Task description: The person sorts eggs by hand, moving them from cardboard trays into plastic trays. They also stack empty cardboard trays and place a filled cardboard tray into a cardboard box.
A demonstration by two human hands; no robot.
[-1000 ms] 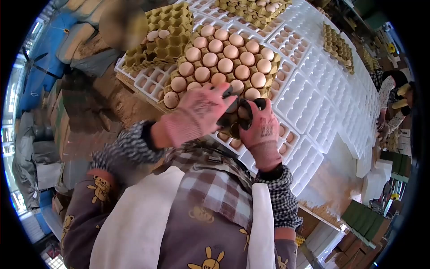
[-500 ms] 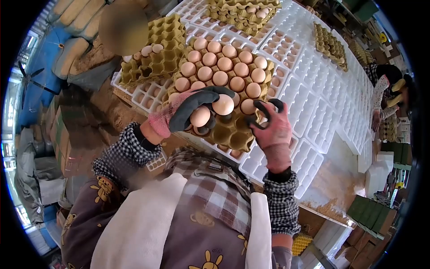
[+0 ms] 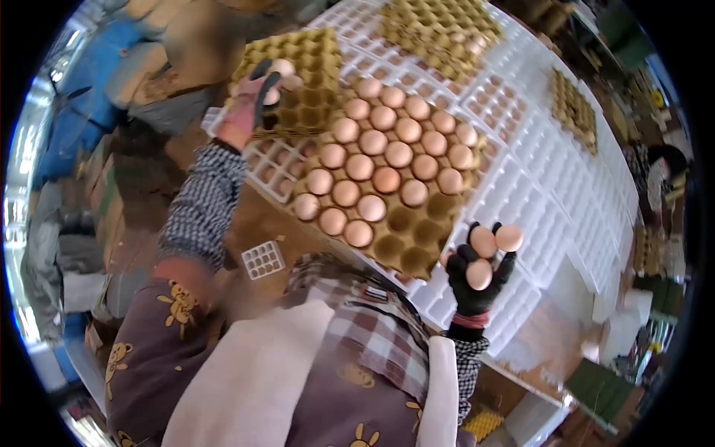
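A brown pulp egg tray point(image 3: 417, 261) sits before me, most of its cups filled with pinkish-brown eggs point(image 3: 398, 154). Several cups at its near right corner hold no egg. My right hand point(image 3: 477, 287), in a black and pink glove, is palm up beside that corner, its fingers curled round three eggs point(image 3: 482, 242). Over at the left, my left hand point(image 3: 244, 100), gloved too, reaches onto another stack of pulp trays point(image 3: 316, 56). Its fingers are around an egg point(image 3: 281, 68), with further eggs close against them; exactly which ones it grips is partly hidden.
White plastic egg trays point(image 3: 529, 223) cover the table to the right and behind. More pulp trays point(image 3: 439, 33) stand at the back, and another stack point(image 3: 573, 112) is farther right. A small white tray point(image 3: 263, 259) lies near my body. Another person point(image 3: 659, 167) is at far right.
My left hand has left the middle tray for the left stack. Two eggs it held are no longer over the tray. My right hand has turned palm up and moved right, showing three eggs.
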